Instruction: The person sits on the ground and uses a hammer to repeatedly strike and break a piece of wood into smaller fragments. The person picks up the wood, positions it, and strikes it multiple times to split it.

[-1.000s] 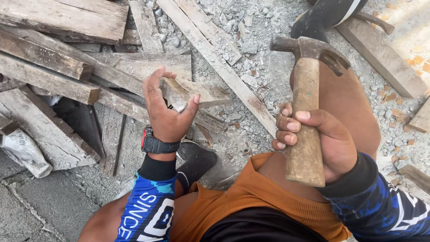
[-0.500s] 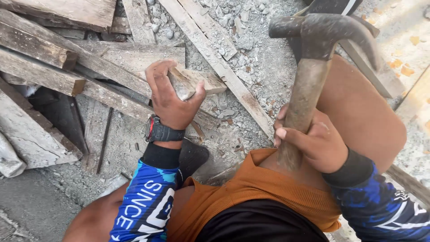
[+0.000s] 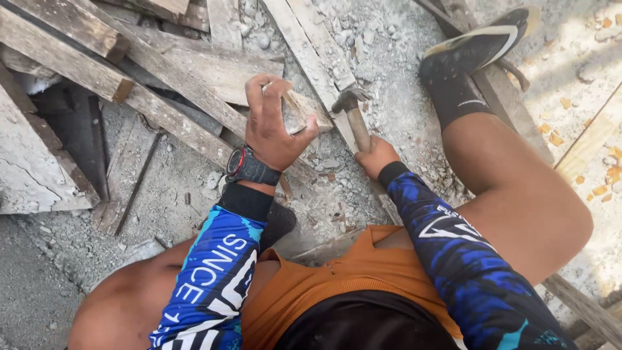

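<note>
Hammer (image 3: 353, 116) met the plank (image 3: 311, 48), its handle clamped in the right hand (image 3: 376, 157), while the left hand (image 3: 272, 126) gripped a stone (image 3: 295, 110) beside it; fingers seemingly needed clearance.

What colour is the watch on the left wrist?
Black with red accents, the watch shows best in the head view.

Your one head camera looks steeply down, close over your lap; planks (image 3: 162, 104) far-left, gravel (image 3: 402, 78) far.
</note>
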